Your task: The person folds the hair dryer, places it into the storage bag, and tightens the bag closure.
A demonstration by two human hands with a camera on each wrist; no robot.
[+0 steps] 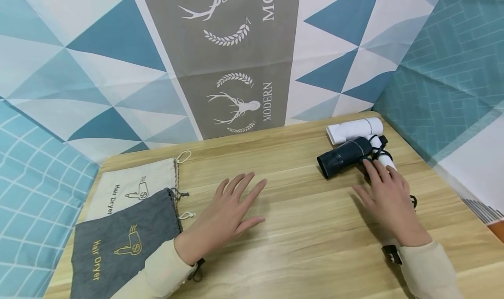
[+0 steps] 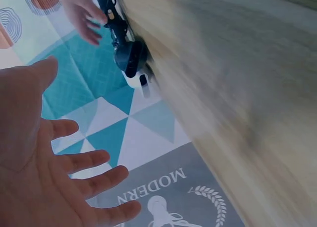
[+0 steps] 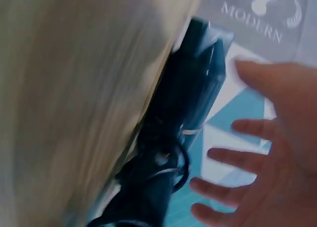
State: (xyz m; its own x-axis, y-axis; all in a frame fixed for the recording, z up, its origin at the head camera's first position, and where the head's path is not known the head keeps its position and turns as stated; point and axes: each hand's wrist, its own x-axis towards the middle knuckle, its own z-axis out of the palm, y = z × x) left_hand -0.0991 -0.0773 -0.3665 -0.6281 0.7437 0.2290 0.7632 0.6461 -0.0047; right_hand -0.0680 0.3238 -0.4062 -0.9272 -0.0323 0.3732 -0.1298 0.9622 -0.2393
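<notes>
A black hair dryer (image 1: 343, 157) lies on its side at the right of the table, its cord wound about the handle. Behind it lies a white hair dryer (image 1: 356, 130), partly covered by the black one. My right hand (image 1: 387, 200) hovers at the black dryer's handle with fingers spread; in the right wrist view a gap shows between the fingers and the black hair dryer (image 3: 185, 93). Over the middle left of the table is my left hand (image 1: 228, 216), fingers extended, holding nothing. Near its wrist lies a dark grey drawstring bag (image 1: 104, 229) marked "Hair Dryer".
A cream drawstring bag (image 1: 114, 181) with the same print lies partly under the grey one. The wooden table (image 1: 283, 229) meets a patterned wall covering (image 1: 252, 63) at its back edge. Tiled-pattern sheets flank both sides.
</notes>
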